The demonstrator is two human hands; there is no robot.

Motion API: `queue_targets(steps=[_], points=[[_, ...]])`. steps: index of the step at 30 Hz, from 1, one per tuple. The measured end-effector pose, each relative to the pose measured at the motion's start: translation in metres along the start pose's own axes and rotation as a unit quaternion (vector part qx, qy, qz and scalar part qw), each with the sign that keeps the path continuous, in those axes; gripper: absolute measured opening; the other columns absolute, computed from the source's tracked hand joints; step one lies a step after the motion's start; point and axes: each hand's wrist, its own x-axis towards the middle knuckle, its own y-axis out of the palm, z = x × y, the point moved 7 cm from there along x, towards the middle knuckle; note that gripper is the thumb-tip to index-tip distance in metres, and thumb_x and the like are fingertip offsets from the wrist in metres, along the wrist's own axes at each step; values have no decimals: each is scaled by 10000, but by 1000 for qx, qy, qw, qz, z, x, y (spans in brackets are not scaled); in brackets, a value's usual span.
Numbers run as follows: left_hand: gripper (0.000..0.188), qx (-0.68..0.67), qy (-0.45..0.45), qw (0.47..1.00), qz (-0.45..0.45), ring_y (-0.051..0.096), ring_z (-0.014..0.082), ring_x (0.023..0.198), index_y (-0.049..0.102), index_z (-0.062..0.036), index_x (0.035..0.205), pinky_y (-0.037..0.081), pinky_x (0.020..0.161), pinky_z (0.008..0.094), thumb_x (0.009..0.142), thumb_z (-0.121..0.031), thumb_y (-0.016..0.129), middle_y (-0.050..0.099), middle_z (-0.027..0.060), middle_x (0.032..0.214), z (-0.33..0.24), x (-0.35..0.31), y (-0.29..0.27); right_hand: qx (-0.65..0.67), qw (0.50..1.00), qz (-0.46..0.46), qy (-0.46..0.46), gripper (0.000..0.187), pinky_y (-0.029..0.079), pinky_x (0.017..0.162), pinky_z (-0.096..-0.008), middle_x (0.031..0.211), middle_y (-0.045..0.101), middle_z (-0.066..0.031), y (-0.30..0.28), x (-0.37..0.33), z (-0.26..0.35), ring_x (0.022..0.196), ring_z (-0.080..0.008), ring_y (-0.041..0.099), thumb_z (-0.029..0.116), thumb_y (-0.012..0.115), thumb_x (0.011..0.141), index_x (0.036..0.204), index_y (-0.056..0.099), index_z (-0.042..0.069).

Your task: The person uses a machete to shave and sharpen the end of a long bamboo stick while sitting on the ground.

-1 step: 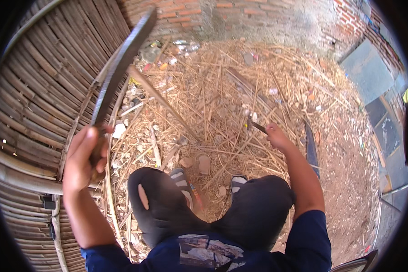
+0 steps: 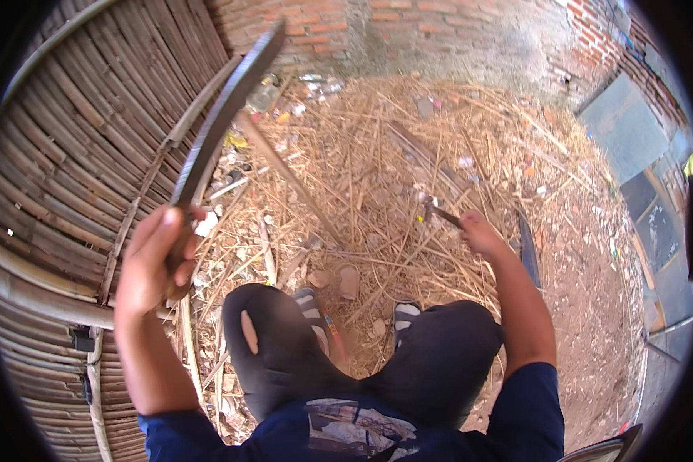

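Holding a long, curved, dark metal blade [image 2: 225, 113] in the left hand [image 2: 152, 260]; gripping a short, dark, hammer-like tool [image 2: 443, 216] in the right hand [image 2: 480, 234] above brown, straw-strewn ground [image 2: 362, 162].

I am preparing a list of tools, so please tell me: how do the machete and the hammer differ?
The machete has a long, flat, slightly curved blade; the hammer is much shorter, with a small head. The machete points up and rightward in the picture, while the hammer's head end points leftward. The left hand holds the machete, the right hand the hammer. Both are gripped at one end.
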Motion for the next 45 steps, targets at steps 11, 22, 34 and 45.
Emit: queue_targets(steps=[11,22,34,45], points=[[361,37,29,999,17,448,97,492,504,-54,951,356,455,273,1055,-399,497,541,28,730,-9,-9,22,-61,930,-170,-321,410,425,606,-287,798,568,7,-24,-229,328,666,-87,508,284,500,1037,1348,537,19],[428,135,28,989,52,467,113,513,517,-44,896,395,484,300,1065,-434,467,518,27,707,-24,-17,36,129,878,-178,-426,375,360,508,-192,760,537,46,55,-235,335,586,-19,436,293,554,1054,1293,564,4],[423,141,60,988,29,461,103,491,514,-40,915,385,474,297,1077,-425,447,528,26,700,-16,-17,47,16,863,-149,-483,374,408,558,-276,763,580,8,71,-272,331,605,-62,493,253,541,1050,1409,578,159],[424,120,28,992,41,446,100,506,521,-43,948,368,476,287,1075,-439,439,512,23,718,-13,-22,46,100,778,-157,-601,364,446,617,-275,905,678,-37,74,-302,340,644,-72,506,185,517,1056,1412,594,179]])
